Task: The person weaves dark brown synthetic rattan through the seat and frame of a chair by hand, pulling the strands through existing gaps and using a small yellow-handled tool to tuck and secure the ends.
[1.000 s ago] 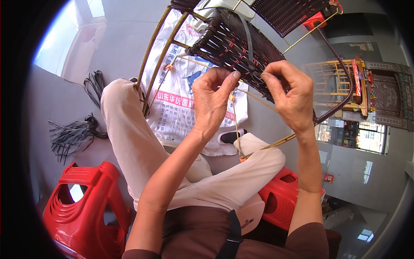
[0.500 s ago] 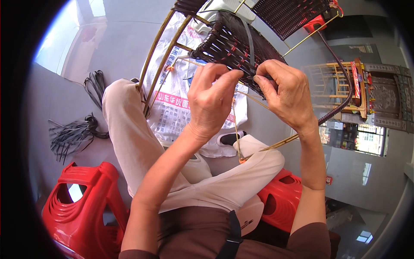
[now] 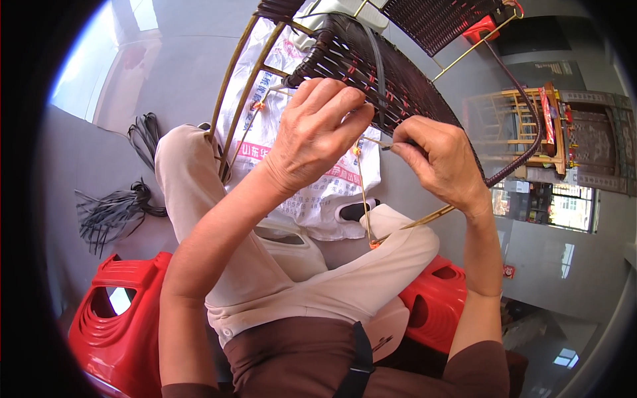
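A chair with a gold-coloured metal frame [image 3: 247, 86] leans in front of me, its seat [image 3: 405, 83] woven from dark brown strips with reddish gaps. My left hand [image 3: 318, 132] is closed at the seat's near edge; its fingertips are turned away, so what they pinch is hidden. Just right of it, my right hand [image 3: 441, 162] pinches thumb against forefinger below the edge. A small dark end, seemingly of a strip [image 3: 387, 148], pokes out at that thumb. A loose grey-black strip [image 3: 379, 66] lies across the weave.
A printed white sack [image 3: 318, 205] lies under the chair. Bundles of dark strips [image 3: 123, 212] rest on the floor to the left. Red plastic stools stand at left [image 3: 123, 325] and right [image 3: 434, 298]. Wooden furniture [image 3: 524, 129] is at far right.
My right hand has moved down, away from the weave. My left hand has shifted slightly left and turned, its knuckles more toward me. The chair has shifted slightly left in view.
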A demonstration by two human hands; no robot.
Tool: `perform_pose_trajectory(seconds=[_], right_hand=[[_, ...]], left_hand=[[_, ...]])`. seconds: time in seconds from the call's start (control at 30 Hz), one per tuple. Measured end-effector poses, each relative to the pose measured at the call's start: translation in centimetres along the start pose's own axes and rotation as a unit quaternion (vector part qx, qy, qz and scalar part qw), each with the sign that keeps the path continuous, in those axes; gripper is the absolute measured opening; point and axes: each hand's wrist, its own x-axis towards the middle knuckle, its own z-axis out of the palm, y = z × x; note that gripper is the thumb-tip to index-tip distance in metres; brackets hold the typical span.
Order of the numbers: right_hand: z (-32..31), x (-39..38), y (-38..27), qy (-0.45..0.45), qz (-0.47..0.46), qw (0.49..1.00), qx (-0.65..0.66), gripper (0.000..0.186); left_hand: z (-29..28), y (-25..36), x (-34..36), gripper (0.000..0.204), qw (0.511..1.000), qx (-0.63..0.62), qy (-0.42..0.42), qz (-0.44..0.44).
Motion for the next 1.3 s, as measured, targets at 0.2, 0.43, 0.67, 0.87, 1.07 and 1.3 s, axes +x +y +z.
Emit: perform_pose_trajectory(seconds=[0.2,0.43,0.67,0.87,1.07,1.3], right_hand=[[-1.9,0.9,1.8,0.07,-0.026,0.996,-0.059,0.009],[-2.9,2.1,4.9,-0.047,0.028,0.984,0.171,0.011],[-3.9,1.6,5.2,-0.185,0.068,0.936,0.292,0.014],[-1.7,2.0,4.1,-0.04,0.144,0.912,0.382,0.008],[0.2,2.3,3.2,0.049,0.12,0.928,0.35,0.004],[0.3,2.7,1.6,0.11,0.121,0.967,0.197,0.007]], left_hand=[[-0.2,-0.8,1.0,0.019,0.995,0.039,-0.022,0.091],[-0.6,-1.3,2.0,0.021,0.992,0.023,-0.086,0.094],[-0.8,-1.6,4.4,0.014,0.978,-0.002,-0.195,0.068],[-0.8,-1.4,5.9,0.004,0.97,-0.025,-0.236,0.05],[-0.1,-2.3,5.3,0.002,0.966,-0.017,-0.244,0.086],[0.0,-2.7,4.9,0.005,0.967,-0.009,-0.232,0.103]])
